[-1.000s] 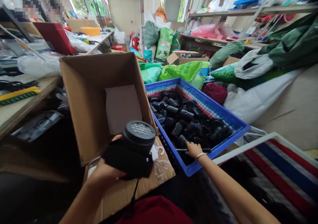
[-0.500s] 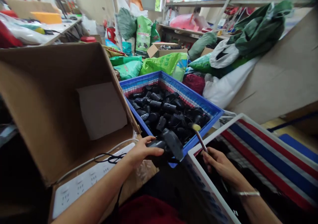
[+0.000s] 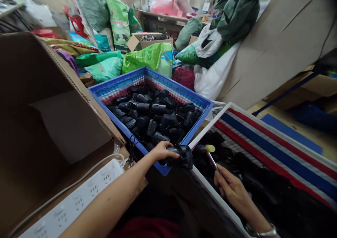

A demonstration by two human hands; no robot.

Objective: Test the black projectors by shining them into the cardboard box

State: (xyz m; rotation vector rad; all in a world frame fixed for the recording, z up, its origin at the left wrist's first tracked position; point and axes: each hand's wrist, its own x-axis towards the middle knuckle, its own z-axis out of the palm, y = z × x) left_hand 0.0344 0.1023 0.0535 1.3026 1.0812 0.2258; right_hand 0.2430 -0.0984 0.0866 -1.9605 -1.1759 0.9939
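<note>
A black plastic device (image 3: 181,156) is gripped in a person's left hand (image 3: 164,150), fingers closed over its near end, just above the front rim of a blue plastic crate (image 3: 150,72). Its long axis runs roughly crosswise, pointing right. The right hand (image 3: 231,190), lower and closer to the camera, is closed around a slim metal-shafted tool (image 3: 212,160) whose shaft slants up and to the left. Its yellow end stops just beside the device's right end, and the two appear not to touch.

The crate holds a heap of similar black devices (image 3: 152,115). To the right, a white-framed tray (image 3: 210,125) with a red-and-blue striped lining holds dark items too shadowed to identify. On the left stand a cardboard box (image 3: 52,90) and a white power strip (image 3: 76,199). Green woven sacks (image 3: 119,20) are piled behind.

The left hand hides part of the device. A dark stub beside the yellow end cannot be clearly assigned to the tool, and the lower edge of the frame cuts off the right wrist.
</note>
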